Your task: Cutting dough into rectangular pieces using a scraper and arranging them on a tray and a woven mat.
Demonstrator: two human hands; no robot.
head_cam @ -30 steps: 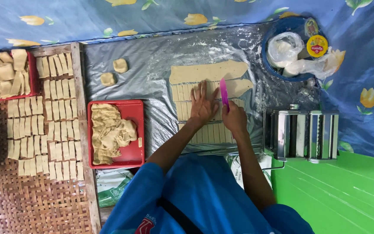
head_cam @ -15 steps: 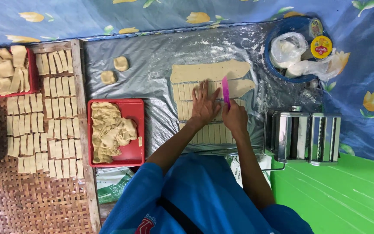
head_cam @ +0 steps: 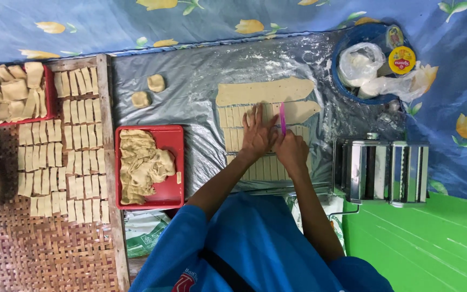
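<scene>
A: Dough strip (head_cam: 263,114), where? Axis?
B: Mid-sheet on the floured plastic (head_cam: 190,81), long axis left-right. Pink cutter (head_cam: 282,118) stands crosswise on it.
A: Hands?
B: Right hand (head_cam: 292,150) pinches the cutter; left hand (head_cam: 257,132) lies flat just beside, fingers spread on the dough.

A pale beige sheet of rolled dough (head_cam: 266,91) lies flat on the flour-dusted grey plastic sheet (head_cam: 190,81), stretched crosswise as a long strip with an uneven, tapering right end. Just below it, rows of small cut dough rectangles (head_cam: 236,116) lie side by side, edges touching, in tidy bands; the lower bands are partly hidden under the hands. A second uncut strip of dough (head_cam: 301,111) points rightward beside the top row. A slim pink plastic cutter (head_cam: 282,118) stands upright on edge across the dough, its blade running away from the person, gripped at its lower end.
</scene>
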